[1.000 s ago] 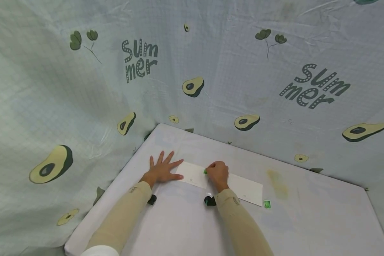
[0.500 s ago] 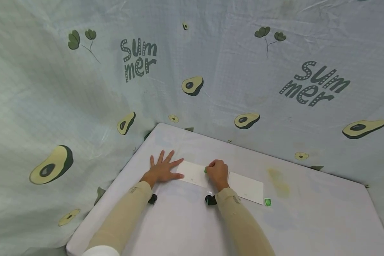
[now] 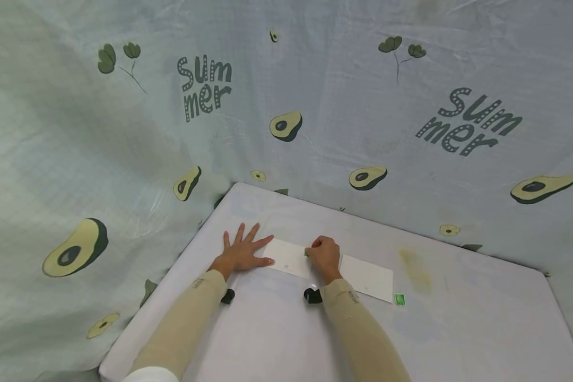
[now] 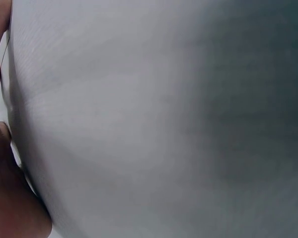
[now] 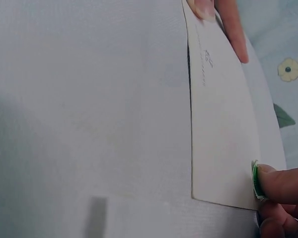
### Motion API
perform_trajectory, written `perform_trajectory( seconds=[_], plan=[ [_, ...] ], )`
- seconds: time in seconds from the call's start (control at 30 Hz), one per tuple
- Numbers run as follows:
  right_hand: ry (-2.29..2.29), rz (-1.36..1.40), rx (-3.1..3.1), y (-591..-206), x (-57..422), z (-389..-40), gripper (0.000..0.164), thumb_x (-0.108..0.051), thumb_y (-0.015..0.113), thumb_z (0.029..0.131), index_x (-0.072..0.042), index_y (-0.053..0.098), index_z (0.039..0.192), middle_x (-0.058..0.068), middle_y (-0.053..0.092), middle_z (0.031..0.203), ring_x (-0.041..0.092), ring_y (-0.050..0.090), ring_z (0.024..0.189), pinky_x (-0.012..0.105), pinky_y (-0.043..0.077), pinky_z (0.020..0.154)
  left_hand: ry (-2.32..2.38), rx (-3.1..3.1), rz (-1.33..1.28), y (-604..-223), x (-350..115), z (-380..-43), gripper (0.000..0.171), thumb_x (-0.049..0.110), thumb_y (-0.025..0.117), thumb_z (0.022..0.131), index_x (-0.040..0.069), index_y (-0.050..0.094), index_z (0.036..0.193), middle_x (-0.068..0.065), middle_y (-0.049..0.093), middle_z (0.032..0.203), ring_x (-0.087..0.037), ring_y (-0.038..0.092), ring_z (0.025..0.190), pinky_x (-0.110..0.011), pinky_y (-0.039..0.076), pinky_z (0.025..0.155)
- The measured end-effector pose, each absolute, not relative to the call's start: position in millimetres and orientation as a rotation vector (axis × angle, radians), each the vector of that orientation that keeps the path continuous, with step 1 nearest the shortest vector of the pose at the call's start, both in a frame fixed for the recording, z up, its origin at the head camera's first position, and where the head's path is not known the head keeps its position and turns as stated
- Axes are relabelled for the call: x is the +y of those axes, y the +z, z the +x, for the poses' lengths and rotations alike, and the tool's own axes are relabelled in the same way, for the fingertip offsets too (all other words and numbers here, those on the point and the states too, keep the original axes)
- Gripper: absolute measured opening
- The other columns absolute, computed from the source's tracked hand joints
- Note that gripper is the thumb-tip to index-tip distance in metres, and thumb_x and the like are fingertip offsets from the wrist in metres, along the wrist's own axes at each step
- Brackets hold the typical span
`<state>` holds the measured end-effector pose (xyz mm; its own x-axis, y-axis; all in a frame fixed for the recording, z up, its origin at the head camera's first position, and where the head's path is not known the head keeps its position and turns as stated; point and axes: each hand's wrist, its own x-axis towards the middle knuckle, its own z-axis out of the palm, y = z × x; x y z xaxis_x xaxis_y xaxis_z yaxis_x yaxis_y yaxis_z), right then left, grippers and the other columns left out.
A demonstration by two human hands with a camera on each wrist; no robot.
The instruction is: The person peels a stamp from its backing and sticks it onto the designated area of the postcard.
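Note:
My left hand [image 3: 241,257] lies with fingers spread on the table, its thumb and index fingertip on the left end of a white envelope-like sheet [image 3: 286,256]. At the sheet's upper right corner my right hand [image 3: 326,257] pinches a small green stamp [image 5: 256,179] between thumb and fingers. The stamp is tilted up against the sheet's edge in the right wrist view, partly covered by the thumb. To the right of that hand lies a second white sheet [image 3: 369,277], with another green stamp [image 3: 399,299] beside its lower right corner.
Both hands work on a table [image 3: 458,329] covered in white cloth. A hanging cloth [image 3: 334,106] with avocado prints stands along its back and left edges. Black wrist-camera parts [image 3: 312,295] sit beneath the wrists.
My left hand stays put. The right hand keeps its place at the sheet's corner with a slight finger shift, and less of the green stamp shows. The head view has tilted slightly.

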<state>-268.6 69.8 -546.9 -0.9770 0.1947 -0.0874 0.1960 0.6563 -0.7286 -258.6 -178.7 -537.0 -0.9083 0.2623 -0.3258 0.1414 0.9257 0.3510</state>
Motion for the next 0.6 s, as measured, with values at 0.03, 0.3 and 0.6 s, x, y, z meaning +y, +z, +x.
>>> perform_trajectory(
  seconds=[0.03,0.3,0.6],
  plan=[
    [-1.275,0.339,2.855,-547.1,70.0,-268.8,0.011,-0.009,0.08,0.086,-0.005,0.071,0.084,0.009,0.068,0.081,0.022,0.059,0.077,0.029,0.045,0.066,0.452,2.711,0.297,-537.5,-178.8,-259.2,0.085,0.075,0.057,0.092,0.041,0.028,0.164,-0.005,-0.006,0.179,-0.045,-0.019,0.161,-0.079,-0.015,0.119],
    [-1.406,0.314,2.832,-546.8,71.4,-266.5,0.011,-0.006,0.082,0.084,-0.006,0.081,0.095,0.01,0.069,0.086,0.023,0.058,0.082,0.031,0.044,0.072,0.435,2.728,0.309,-535.5,-177.4,-261.3,0.084,0.077,0.057,0.092,0.042,0.029,0.163,-0.005,-0.005,0.179,-0.046,-0.018,0.161,-0.079,-0.015,0.119],
    [-1.377,0.245,2.833,-548.0,73.6,-262.2,0.004,-0.006,0.083,0.084,-0.006,0.083,0.088,0.009,0.071,0.085,0.022,0.059,0.08,0.029,0.043,0.068,0.426,2.717,0.303,-540.0,-179.4,-260.9,0.085,0.076,0.056,0.092,0.041,0.027,0.164,-0.006,-0.007,0.179,-0.046,-0.019,0.161,-0.08,-0.014,0.119]
  ],
)
